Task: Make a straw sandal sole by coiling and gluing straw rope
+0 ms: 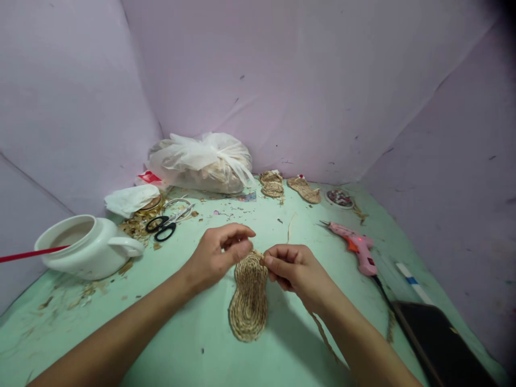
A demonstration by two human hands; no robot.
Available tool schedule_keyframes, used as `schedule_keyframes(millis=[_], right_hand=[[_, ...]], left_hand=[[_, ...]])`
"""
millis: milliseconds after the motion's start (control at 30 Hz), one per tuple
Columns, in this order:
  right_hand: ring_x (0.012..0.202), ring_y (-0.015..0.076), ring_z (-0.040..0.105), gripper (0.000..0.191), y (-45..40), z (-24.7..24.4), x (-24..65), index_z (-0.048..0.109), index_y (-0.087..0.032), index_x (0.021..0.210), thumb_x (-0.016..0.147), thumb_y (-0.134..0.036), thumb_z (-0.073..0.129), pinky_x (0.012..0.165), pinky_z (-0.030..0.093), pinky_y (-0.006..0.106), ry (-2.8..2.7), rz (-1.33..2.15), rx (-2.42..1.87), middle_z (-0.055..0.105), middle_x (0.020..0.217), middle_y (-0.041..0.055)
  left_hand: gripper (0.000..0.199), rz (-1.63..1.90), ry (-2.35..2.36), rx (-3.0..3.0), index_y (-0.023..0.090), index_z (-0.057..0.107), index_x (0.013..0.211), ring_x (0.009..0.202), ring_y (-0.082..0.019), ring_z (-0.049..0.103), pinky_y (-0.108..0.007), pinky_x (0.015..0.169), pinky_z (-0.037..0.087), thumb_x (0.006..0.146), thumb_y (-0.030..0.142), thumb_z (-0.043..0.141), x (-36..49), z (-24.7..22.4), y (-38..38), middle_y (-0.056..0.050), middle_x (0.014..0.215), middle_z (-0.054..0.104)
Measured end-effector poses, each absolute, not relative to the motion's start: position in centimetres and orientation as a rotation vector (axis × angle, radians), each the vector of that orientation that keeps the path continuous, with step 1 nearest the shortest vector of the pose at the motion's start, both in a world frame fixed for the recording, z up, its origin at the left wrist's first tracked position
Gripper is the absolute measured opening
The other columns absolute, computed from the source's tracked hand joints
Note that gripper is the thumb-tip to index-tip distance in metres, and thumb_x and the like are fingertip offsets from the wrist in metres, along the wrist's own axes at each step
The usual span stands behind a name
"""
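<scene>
A sole-shaped piece of coiled straw braid (248, 306) lies on the green tabletop in front of me, its narrower end pointing away. My right hand (292, 266) pinches the straw cord (260, 255) at the far right edge of the sole. More of this cord (323, 336) trails under my right forearm. At the far left edge, my left hand (226, 255) has its fingers bent, with thumb and forefinger slightly apart, the thumb close to the braid. A thin loose strand (289, 228) rises beyond my right hand.
To the right lie a pink glue gun (357, 247), a white stick (414, 283) and a black flat object (443, 344). A white pot (97, 252) and black-handled scissors (163, 226) are left. Behind are a plastic bag (201, 164), straw slippers (304, 190) and a bead dish (339, 199).
</scene>
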State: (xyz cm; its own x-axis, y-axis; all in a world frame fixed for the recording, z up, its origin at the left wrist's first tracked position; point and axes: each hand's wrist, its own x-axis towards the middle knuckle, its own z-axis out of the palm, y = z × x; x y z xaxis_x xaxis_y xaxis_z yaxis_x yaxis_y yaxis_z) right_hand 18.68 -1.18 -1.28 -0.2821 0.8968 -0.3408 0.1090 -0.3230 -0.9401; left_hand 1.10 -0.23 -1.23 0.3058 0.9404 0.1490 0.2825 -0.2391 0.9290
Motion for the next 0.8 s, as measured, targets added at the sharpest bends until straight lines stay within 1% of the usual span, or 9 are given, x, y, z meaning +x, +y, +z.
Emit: schedule_keyframes(millis=[67, 133, 167, 267, 367, 467, 567, 633, 800], right_hand=[[0.035, 0.0037, 0.03, 0.022, -1.2, -1.2, 18.7, 0.055, -0.016, 0.056, 0.061, -0.036, 0.064, 0.038, 0.015, 0.022, -1.263, 1.723, -1.311, 0.047, 0.043, -0.005], [0.034, 0.0032, 0.029, 0.024, -1.3, -1.1, 18.7, 0.055, -0.016, 0.056, 0.061, -0.037, 0.065, 0.037, 0.014, 0.022, -1.24, 1.786, -1.272, 0.047, 0.042, -0.0052], [0.034, 0.003, 0.028, 0.025, -1.4, -1.1, 18.7, 0.055, -0.016, 0.057, 0.061, -0.038, 0.066, 0.037, 0.014, 0.021, -1.235, 1.821, -1.251, 0.047, 0.042, -0.0053], [0.033, 0.0024, 0.024, 0.027, -1.5, -1.0, 18.7, 0.059, -0.015, 0.061, 0.062, -0.041, 0.066, 0.036, 0.012, 0.022, -1.254, 1.897, -1.198, 0.046, 0.041, -0.006], [0.033, 0.002, 0.02, 0.03, -1.5, -1.0, 18.6, 0.061, -0.014, 0.066, 0.063, -0.044, 0.065, 0.037, 0.01, 0.022, -1.288, 1.906, -1.193, 0.045, 0.041, -0.0068], [0.034, 0.0023, 0.02, 0.03, -1.6, -0.9, 18.6, 0.062, -0.015, 0.067, 0.064, -0.045, 0.065, 0.038, 0.011, 0.022, -1.312, 1.864, -1.211, 0.045, 0.042, -0.0066], [0.035, 0.0026, 0.022, 0.028, -1.6, -0.9, 18.5, 0.062, -0.015, 0.064, 0.065, -0.043, 0.065, 0.039, 0.012, 0.022, -1.334, 1.837, -1.207, 0.045, 0.042, -0.0065], [0.035, 0.0026, 0.022, 0.026, -1.6, -0.8, 18.5, 0.061, -0.016, 0.064, 0.065, -0.041, 0.064, 0.038, 0.011, 0.022, -1.334, 1.831, -1.206, 0.045, 0.042, -0.0068], [0.035, 0.0025, 0.023, 0.021, -1.6, -0.7, 18.4, 0.058, -0.016, 0.058, 0.064, -0.035, 0.064, 0.037, 0.01, 0.022, -1.335, 1.771, -1.24, 0.045, 0.042, -0.0067]], left_hand=[[0.018, 0.967, 1.07, 1.827, 0.015, 0.062, 0.087, 0.065, -0.012, 0.053, -0.024, 0.06, 0.043, 0.073, 0.024, 0.058, 1.3, -1.0, -0.3, -0.003, 0.078, 0.06], [0.008, 0.976, 1.033, 1.92, 0.015, 0.062, 0.078, 0.067, -0.013, 0.053, -0.025, 0.064, 0.043, 0.073, 0.018, 0.056, 1.6, -1.1, -0.5, -0.003, 0.075, 0.06], [0.008, 0.987, 1.014, 1.956, 0.015, 0.062, 0.073, 0.067, -0.013, 0.053, -0.025, 0.064, 0.042, 0.074, 0.017, 0.054, 1.6, -1.2, -0.6, -0.003, 0.072, 0.06], [0.019, 1.018, 1.02, 2.028, 0.016, 0.054, 0.059, 0.06, -0.012, 0.048, -0.024, 0.059, 0.038, 0.078, 0.019, 0.048, 1.7, -1.5, -0.8, -0.001, 0.06, 0.053], [0.031, 1.001, 1.123, 2.009, 0.017, 0.042, 0.05, 0.051, -0.009, 0.039, -0.023, 0.051, 0.031, 0.08, 0.025, 0.044, 1.7, -1.8, -0.9, 0.003, 0.052, 0.04], [0.04, 0.961, 1.184, 1.911, 0.017, 0.033, 0.047, 0.046, -0.007, 0.03, -0.022, 0.046, 0.025, 0.083, 0.032, 0.043, 1.8, -2.1, -0.9, 0.005, 0.047, 0.03], [0.043, 0.929, 1.16, 1.82, 0.018, 0.031, 0.046, 0.043, -0.007, 0.026, -0.022, 0.043, 0.022, 0.083, 0.037, 0.042, 1.9, -2.2, -0.9, 0.006, 0.044, 0.025], [0.044, 0.906, 1.14, 1.797, 0.018, 0.034, 0.046, 0.042, -0.007, 0.027, -0.022, 0.042, 0.022, 0.083, 0.039, 0.041, 1.8, -2.2, -0.8, 0.006, 0.043, 0.026], [0.043, 0.884, 1.137, 1.776, 0.015, 0.05, 0.055, 0.049, -0.009, 0.041, -0.022, 0.048, 0.032, 0.085, 0.042, 0.036, 1.4, -1.8, -0.8, 0.001, 0.05, 0.046]])
